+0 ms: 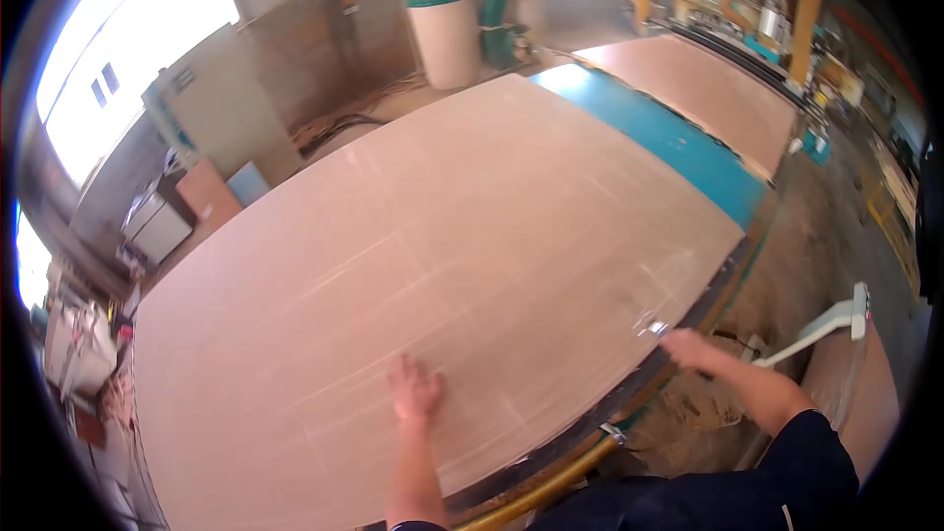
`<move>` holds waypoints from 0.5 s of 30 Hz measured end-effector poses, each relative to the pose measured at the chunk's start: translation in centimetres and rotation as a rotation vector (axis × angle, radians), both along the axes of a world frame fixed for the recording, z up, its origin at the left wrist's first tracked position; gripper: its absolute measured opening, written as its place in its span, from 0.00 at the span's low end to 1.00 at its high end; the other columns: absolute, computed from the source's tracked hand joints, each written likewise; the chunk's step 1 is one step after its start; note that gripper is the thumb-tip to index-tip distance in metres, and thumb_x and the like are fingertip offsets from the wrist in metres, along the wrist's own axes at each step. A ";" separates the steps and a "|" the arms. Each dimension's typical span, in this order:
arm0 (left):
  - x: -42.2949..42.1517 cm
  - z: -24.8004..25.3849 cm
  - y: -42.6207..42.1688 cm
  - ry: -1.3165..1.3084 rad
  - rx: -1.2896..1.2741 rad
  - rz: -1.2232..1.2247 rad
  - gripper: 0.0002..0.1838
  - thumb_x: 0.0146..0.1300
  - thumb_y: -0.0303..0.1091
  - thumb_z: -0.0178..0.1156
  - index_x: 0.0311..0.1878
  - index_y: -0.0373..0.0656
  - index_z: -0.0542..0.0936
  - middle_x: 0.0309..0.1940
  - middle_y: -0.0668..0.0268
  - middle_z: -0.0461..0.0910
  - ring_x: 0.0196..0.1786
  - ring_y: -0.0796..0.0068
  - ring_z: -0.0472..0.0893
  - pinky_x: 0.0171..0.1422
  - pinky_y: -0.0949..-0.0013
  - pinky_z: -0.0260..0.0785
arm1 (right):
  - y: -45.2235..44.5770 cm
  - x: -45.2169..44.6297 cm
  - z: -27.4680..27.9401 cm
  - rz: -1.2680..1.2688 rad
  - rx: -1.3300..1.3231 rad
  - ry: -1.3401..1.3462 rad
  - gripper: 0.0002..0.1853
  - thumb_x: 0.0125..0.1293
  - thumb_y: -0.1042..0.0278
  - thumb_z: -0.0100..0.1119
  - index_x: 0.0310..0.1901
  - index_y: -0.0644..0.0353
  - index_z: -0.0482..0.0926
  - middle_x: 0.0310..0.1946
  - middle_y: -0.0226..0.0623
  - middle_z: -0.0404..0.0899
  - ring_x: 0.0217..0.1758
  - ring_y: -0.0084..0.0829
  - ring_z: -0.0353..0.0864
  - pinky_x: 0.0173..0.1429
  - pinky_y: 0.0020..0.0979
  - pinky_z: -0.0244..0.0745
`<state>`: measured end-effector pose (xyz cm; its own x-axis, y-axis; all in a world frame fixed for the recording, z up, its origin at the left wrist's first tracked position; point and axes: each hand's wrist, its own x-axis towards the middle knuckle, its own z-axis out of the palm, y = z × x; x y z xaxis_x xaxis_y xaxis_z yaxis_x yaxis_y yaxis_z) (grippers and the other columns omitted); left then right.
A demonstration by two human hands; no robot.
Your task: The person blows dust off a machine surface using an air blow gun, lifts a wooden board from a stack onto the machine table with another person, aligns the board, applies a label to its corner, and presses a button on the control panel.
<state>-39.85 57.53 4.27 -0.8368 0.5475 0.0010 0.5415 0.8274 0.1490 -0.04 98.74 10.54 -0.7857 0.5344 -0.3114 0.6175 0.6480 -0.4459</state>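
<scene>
A large pale brown board (472, 226) lies flat and fills the middle of the head view. On its near part rests my left hand (416, 388), palm down with the fingers spread, holding nothing. At the board's right edge my right hand (686, 349) is closed around a small scraper-like tool (652, 325) with a shiny metal end. That tool's end is at the board's surface, near several light scratch-like marks. Its handle is mostly hidden by my fingers.
Beyond the board are a blue surface (678, 143) and a second brown board (698, 88). A yellow pipe (551, 482) runs along the near edge. A pale green arm-like bar (811, 329) stands at right, a grey cabinet (221, 103) at back left.
</scene>
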 end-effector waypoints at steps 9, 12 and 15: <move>-4.0 3.3 -18.9 0.038 0.067 0.540 0.37 0.60 0.53 0.51 0.66 0.36 0.65 0.73 0.56 0.51 0.77 0.59 0.45 0.78 0.52 0.30 | -3.1 -39.3 0.4 0.079 -0.046 0.127 0.22 0.71 0.50 0.42 0.43 0.64 0.74 0.39 0.49 0.79 0.42 0.40 0.78 0.42 0.45 0.71; -4.1 3.3 -18.9 0.045 0.086 0.531 0.36 0.58 0.52 0.54 0.64 0.36 0.67 0.73 0.55 0.52 0.76 0.57 0.45 0.78 0.51 0.31 | -5.4 -54.8 -1.6 0.193 0.020 0.163 0.26 0.70 0.47 0.39 0.48 0.64 0.74 0.45 0.55 0.78 0.50 0.51 0.77 0.53 0.48 0.70; -4.7 2.9 -19.2 0.071 0.085 0.520 0.35 0.56 0.51 0.55 0.62 0.35 0.69 0.72 0.54 0.53 0.76 0.55 0.46 0.77 0.50 0.31 | -9.5 -66.1 0.7 0.121 0.058 0.204 0.27 0.72 0.45 0.35 0.38 0.64 0.73 0.20 0.42 0.75 0.21 0.39 0.76 0.29 0.45 0.70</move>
<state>-44.59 38.38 7.17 -0.9941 0.0557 0.0933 0.0739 0.9760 0.2050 -66.10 89.25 11.28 -0.8886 0.4449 -0.1114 0.4347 0.7398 -0.5135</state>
